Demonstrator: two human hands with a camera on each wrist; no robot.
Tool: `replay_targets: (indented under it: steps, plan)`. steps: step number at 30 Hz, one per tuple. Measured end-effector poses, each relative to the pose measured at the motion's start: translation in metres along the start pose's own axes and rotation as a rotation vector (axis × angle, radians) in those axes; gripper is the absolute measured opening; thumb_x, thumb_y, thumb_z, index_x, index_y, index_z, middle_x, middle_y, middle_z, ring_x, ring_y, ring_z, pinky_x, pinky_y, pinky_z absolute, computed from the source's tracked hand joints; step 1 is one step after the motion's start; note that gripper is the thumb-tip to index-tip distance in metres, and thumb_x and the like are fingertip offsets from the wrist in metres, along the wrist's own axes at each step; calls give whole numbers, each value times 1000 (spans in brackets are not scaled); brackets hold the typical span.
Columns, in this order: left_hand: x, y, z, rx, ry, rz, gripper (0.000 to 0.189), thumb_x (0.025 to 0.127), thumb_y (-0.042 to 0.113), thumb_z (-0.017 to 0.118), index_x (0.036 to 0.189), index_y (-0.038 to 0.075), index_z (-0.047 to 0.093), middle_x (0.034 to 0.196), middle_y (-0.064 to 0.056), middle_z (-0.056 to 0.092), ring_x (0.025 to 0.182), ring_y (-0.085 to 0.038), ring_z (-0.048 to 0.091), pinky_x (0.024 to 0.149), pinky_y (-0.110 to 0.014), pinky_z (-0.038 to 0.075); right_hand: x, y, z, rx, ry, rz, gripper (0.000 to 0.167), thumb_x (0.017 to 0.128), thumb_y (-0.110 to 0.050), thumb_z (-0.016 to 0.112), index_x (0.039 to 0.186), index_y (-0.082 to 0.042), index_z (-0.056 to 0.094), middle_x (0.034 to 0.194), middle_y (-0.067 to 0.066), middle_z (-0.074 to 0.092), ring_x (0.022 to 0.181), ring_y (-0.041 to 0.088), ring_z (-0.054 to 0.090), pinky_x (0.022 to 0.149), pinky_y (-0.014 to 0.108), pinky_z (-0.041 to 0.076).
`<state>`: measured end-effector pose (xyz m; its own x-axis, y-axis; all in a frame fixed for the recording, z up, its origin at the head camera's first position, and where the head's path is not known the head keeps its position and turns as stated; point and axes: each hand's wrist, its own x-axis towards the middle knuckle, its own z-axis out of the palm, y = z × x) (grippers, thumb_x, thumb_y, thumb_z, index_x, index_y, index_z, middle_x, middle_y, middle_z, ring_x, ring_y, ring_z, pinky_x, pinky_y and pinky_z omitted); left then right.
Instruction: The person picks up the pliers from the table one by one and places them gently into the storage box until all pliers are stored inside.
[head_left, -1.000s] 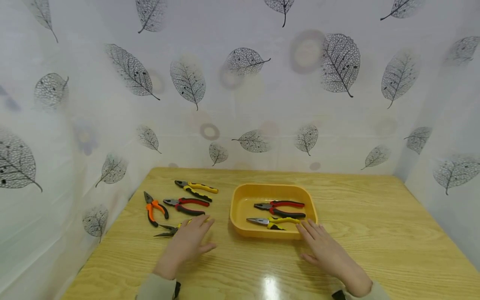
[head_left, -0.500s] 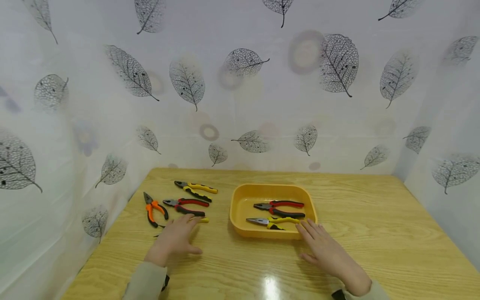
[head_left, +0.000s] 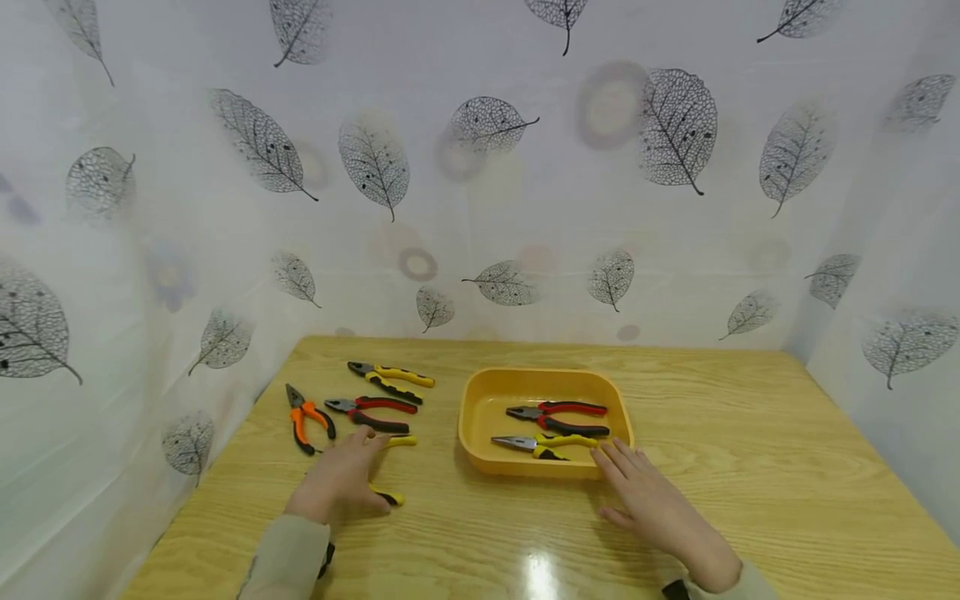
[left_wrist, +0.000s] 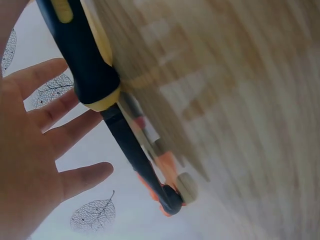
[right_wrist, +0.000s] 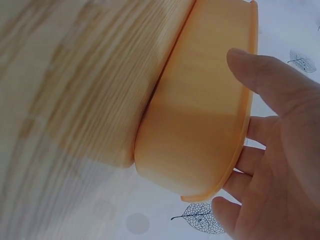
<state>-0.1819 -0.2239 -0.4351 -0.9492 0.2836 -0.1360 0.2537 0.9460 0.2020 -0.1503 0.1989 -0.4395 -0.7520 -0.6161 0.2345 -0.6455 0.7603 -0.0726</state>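
My left hand (head_left: 337,477) is over yellow-and-black long-nose pliers (head_left: 390,498) on the table, covering their middle and jaws. Their handle tips show beside my fingers. In the left wrist view, the dark handle (left_wrist: 87,55) crosses in front of my spread, fairly straight fingers (left_wrist: 75,132). My right hand (head_left: 648,504) rests at the near right corner of a yellow plastic basin (head_left: 517,468), fingers over its rim and thumb on the outer side. Inside the basin lie red-and-black pliers (head_left: 573,428) and another pair of yellow-and-black long-nose pliers (head_left: 566,440).
Beyond my left hand lie red-and-black pliers (head_left: 382,402), yellow-and-black pliers (head_left: 401,375) and orange-and-black pliers (head_left: 300,417). The wooden table (head_left: 750,450) meets a leaf-patterned curtain (head_left: 495,208) at the back and sides.
My left hand has moved left and down onto the long-nose pliers, whose lower handle tip now shows by the thumb. My right hand stays at the basin's rim.
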Motion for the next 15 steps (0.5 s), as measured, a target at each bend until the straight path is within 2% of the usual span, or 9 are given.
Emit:
replay_targets:
  steps: [5,15]
  plan:
    - [0,-4,2,-8,-11,-12,100,49,57,77,131,12,43,125,-14,42,111,-33,43,86,-63,28,1,-1,1,-4,15,3,74,71,-30,73,128,4,41,127,24,42,119,40,34,92,54,31]
    - [2,-4,3,-39,-41,-14,102,50,53,79,135,14,38,130,-15,41,114,-36,41,89,-63,26,1,-3,-1,-3,-16,21,72,74,-31,70,129,5,40,128,24,41,120,40,33,94,53,29]
